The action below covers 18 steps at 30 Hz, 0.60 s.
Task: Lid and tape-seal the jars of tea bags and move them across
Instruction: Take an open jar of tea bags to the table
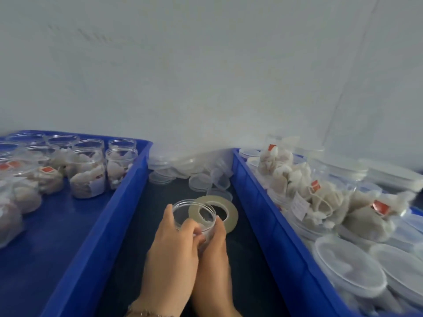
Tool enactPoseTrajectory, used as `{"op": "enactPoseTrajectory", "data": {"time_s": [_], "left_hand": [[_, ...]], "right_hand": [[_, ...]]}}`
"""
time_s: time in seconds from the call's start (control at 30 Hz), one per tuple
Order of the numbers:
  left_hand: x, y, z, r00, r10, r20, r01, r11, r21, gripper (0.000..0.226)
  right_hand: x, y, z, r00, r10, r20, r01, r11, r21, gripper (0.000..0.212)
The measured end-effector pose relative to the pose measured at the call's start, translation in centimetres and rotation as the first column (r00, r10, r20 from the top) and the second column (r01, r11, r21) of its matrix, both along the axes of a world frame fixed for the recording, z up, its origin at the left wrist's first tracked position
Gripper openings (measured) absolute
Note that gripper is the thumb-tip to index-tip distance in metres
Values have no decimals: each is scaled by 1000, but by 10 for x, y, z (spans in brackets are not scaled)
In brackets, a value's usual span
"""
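Note:
A clear plastic jar [193, 213] with a clear lid on top stands on the dark table between two blue trays. My left hand [176, 248] grips its left side, fingers curled round the front. My right hand [214, 245] grips its right side, thumb against the wall. A roll of clear tape [229, 216] lies flat just behind and right of the jar. The left blue tray [128, 191] holds several lidded jars of tea bags [88, 172]. The right blue tray [258, 202] holds jars lying on their sides, full of tea bags [320, 197].
A heap of loose clear lids [183, 168] lies at the back of the table against the white wall. More lids and lidded jars [350, 268] fill the near end of the right tray. The dark table strip [142, 225] runs between the trays.

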State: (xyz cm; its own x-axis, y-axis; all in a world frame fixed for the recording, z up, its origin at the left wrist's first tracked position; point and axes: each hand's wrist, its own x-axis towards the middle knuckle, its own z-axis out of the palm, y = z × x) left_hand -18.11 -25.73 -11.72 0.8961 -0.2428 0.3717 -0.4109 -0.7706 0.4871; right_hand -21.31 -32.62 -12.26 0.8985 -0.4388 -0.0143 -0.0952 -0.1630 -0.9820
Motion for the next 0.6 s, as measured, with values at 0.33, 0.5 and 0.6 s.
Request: {"op": "enactPoseTrajectory", "data": {"time_s": [0.33, 0.5, 0.6], "left_hand": [[38, -11, -46, 984, 23, -174, -129, 765, -630, 116], [57, -5, -60, 958, 15, -286, -220, 677, -702, 82], [54, -4, -64, 960, 1, -282, -214, 651, -728, 88]], "right_hand": [[21, -9, -26, 991, 121, 53, -108, 974, -200, 70], [51, -41, -28, 997, 28, 77, -2, 947, -321, 67], [86, -65, -14, 977, -180, 112, 210, 904, -374, 40]]}}
